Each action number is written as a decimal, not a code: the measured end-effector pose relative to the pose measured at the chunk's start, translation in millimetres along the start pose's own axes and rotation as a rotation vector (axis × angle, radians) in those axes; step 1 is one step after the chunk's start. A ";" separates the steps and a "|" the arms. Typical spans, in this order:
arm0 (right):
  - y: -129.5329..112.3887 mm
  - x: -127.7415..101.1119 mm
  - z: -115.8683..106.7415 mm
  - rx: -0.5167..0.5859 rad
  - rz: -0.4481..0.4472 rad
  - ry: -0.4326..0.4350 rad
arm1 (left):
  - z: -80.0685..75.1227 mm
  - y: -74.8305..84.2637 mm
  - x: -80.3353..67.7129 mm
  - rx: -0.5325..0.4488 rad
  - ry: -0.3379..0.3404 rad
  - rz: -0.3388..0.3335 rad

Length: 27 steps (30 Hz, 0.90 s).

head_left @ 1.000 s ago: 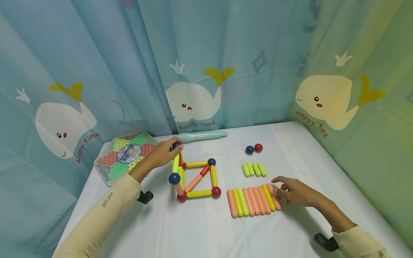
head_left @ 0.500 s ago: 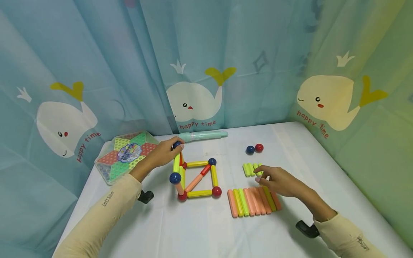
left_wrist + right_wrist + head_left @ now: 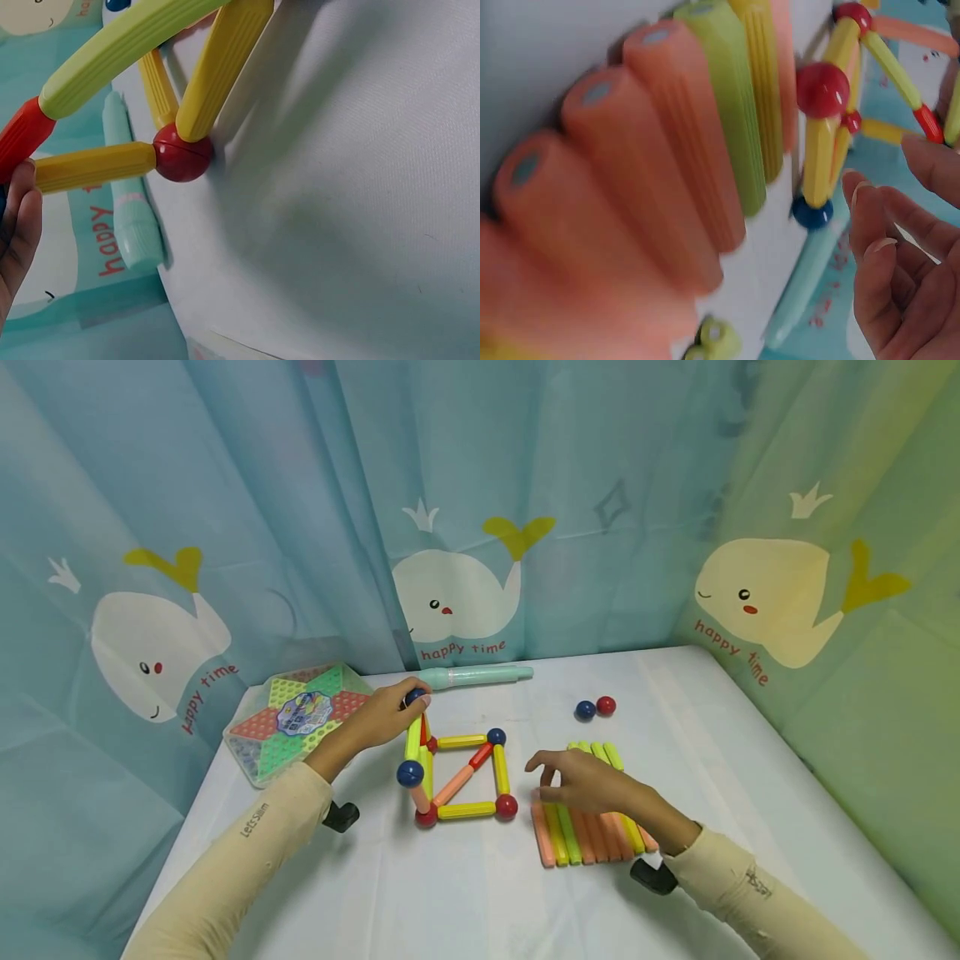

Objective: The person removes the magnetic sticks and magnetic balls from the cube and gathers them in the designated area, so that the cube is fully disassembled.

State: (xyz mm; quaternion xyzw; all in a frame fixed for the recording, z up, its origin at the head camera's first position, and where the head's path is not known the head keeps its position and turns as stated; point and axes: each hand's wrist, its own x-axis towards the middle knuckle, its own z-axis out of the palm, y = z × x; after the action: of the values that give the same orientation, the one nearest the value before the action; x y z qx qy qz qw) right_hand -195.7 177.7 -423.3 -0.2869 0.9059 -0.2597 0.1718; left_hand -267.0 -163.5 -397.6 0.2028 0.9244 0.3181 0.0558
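My left hand (image 3: 377, 715) pinches a dark blue ball (image 3: 415, 697) at the raised corner of a magnetic stick-and-ball frame. The frame has a flat square of yellow sticks (image 3: 467, 811) with a red-and-orange diagonal, plus an upright side on the left. In the left wrist view, my fingers lie by a red stick (image 3: 24, 139) that meets a green stick (image 3: 124, 56) end to end; a red ball (image 3: 182, 154) joins yellow sticks below. My right hand (image 3: 588, 782), fingers loosely bent and holding nothing, hovers over a row of orange, yellow and green sticks (image 3: 572, 835), hiding part of it.
Short green sticks (image 3: 613, 755) show partly behind my right hand. A blue ball (image 3: 585, 711) and a red ball (image 3: 606, 705) lie farther back. A teal pen-shaped tube (image 3: 480, 676) and a Chinese checkers board (image 3: 300, 714) lie along the curtain (image 3: 615, 585).
My right hand has moved left from the row's right end, across the sticks toward the frame. My left hand keeps its hold on the blue ball.
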 end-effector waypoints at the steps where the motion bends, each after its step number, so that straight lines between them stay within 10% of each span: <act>1: -2.1 3.6 3.2 -0.005 0.008 -0.015 | 0.0 0.3 0.1 0.001 0.000 0.001; 14: -13.4 42.1 33.6 -0.084 0.114 -0.058 | -0.8 -1.2 0.0 0.003 -0.006 -0.019; 27: 6.5 83.1 11.4 -0.210 0.129 0.006 | -19.2 -15.6 -30.7 -0.125 -0.048 -0.081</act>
State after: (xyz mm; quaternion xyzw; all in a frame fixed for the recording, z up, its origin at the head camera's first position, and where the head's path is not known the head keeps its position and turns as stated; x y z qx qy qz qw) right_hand -257.8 127.4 -449.7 -0.2436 0.9453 -0.1525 0.1544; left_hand -248.8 -198.1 -392.7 0.1688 0.9087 0.3676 0.1033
